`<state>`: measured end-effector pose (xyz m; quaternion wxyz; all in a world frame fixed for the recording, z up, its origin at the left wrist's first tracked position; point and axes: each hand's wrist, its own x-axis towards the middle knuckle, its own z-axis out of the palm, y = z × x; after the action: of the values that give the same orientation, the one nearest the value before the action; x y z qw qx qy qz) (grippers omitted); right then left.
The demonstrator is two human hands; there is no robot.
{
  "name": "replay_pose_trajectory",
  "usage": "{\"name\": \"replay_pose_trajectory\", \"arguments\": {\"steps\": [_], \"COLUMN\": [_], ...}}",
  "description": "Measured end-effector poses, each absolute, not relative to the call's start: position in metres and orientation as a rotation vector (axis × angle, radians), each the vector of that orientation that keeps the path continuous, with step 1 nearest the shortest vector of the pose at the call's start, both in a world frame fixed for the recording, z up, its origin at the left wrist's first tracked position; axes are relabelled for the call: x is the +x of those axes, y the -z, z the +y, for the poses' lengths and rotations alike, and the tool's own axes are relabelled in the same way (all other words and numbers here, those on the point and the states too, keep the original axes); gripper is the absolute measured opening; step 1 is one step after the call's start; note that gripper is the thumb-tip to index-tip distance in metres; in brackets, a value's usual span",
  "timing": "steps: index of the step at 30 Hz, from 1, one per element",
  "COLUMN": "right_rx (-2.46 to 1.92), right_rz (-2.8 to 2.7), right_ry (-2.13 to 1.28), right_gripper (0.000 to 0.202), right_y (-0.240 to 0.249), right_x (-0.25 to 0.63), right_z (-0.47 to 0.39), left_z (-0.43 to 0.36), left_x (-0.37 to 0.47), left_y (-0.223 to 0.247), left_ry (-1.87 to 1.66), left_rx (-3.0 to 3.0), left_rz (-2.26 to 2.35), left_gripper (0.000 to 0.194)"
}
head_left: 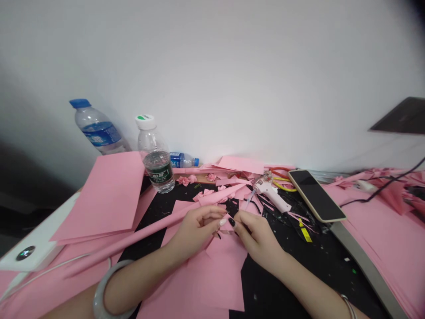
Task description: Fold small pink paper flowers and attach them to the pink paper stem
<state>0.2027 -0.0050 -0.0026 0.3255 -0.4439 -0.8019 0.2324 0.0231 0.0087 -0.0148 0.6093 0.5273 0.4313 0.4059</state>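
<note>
Between my two hands is a small piece of pink paper (pixel 227 224), pinched near the middle of the view. My left hand (pixel 202 228) grips its left side between thumb and fingers. On the other side, my right hand (pixel 255 232) holds the paper with thumb and bent forefinger. Both hands are above flat pink paper sheets (pixel 212 283) lying on the black work surface. Just beyond the hands, a white glue gun (pixel 272 195) lies on its side. A long rolled pink paper tube (pixel 146 232) passes behind my left hand.
A half-full water bottle (pixel 156 155) stands at back left, near another bottle (pixel 99 128) with a blue cap. Small pink paper flowers (pixel 187 180) lie behind the tube. A phone (pixel 317 195) rests on the right, beside stacked pink paper (pixel 381 235). Yellow-handled scissors (pixel 283 186) lie near the wall.
</note>
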Motion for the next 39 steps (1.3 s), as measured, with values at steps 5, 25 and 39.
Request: {"name": "replay_pose_trajectory", "arguments": {"steps": [5,25,39], "right_rx": [-1.194,-1.178,-1.143], "right_rz": [-2.017,-2.103,-2.113], "right_ry": [-0.638,-0.538,-0.494], "right_gripper": [0.021,0.018,0.018], "right_y": [0.0055,0.0087,0.0109], "right_x": [0.2016,0.2007,0.2008], "right_z": [-0.0077,-0.0112,-0.0107], "left_z": [0.0082,0.0052,0.0053], "left_x": [0.0188,0.0168,0.016], "left_y": [0.0177,0.0172,0.0243], "left_ry": [-1.008,-0.968,-1.023], "left_rx": [1.43,1.786,1.856], "left_rz": [1.112,1.165,1.135], "left_gripper": [0.02,0.028,0.038]}}
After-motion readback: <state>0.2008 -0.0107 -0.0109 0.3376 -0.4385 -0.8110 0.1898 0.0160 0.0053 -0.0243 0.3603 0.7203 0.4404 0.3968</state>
